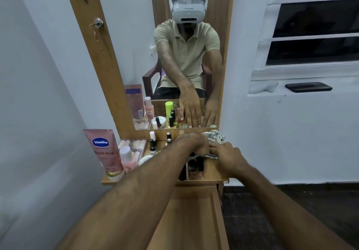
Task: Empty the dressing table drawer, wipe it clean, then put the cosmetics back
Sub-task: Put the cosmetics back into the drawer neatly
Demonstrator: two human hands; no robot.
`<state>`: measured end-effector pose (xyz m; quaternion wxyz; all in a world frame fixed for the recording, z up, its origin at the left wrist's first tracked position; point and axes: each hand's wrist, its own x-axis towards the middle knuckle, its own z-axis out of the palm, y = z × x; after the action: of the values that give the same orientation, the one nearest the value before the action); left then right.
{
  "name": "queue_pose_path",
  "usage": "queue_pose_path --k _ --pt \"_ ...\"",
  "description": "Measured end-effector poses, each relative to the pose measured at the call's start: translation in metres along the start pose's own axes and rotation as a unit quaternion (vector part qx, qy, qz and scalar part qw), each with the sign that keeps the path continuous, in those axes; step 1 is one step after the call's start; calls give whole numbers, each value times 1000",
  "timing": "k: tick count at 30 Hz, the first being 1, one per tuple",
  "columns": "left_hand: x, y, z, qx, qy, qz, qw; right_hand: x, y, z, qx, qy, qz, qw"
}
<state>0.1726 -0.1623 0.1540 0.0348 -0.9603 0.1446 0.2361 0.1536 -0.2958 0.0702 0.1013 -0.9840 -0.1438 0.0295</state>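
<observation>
Currently both my hands are at the centre of the frame over the dressing table top [211, 174]. My left hand [194, 142] reaches across with fingers bent down onto the striped cloth [214, 135] at the mirror's base; whether it grips the cloth I cannot tell. My right hand [226, 156] lies just beside it, fingers fairly straight, touching the cloth's near edge. Drawer [194, 220]: pulled out, lower centre, bare wood showing inside. Count on the top, left of centre: one Vaseline tube [104, 152], one pink bottle [127, 159], one nail-tip tray [136, 144], one white jar [146, 159]. Small nail polish bottles [169, 138] stand behind my left arm, more below the hands; number unclear, partly hidden. Mirror [186, 55] fills the upper centre. One phone [308, 87] on the window ledge, right.
</observation>
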Motion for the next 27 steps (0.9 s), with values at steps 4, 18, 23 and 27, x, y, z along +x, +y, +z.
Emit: queue_pose_path --k 4,18,23,27 --pt "-15 2 -4 -41 47 10 998 -9 -4 -6 37 -50 25 998" --pt "-129 -53 49 -474 375 112 789 -83 -51 2 172 176 0 969" --pt "-147 -62 101 -519 381 62 763 -83 -62 6 147 199 30 968" --pt "-151 -62 132 -525 374 31 764 -87 -66 3 167 204 36 964"
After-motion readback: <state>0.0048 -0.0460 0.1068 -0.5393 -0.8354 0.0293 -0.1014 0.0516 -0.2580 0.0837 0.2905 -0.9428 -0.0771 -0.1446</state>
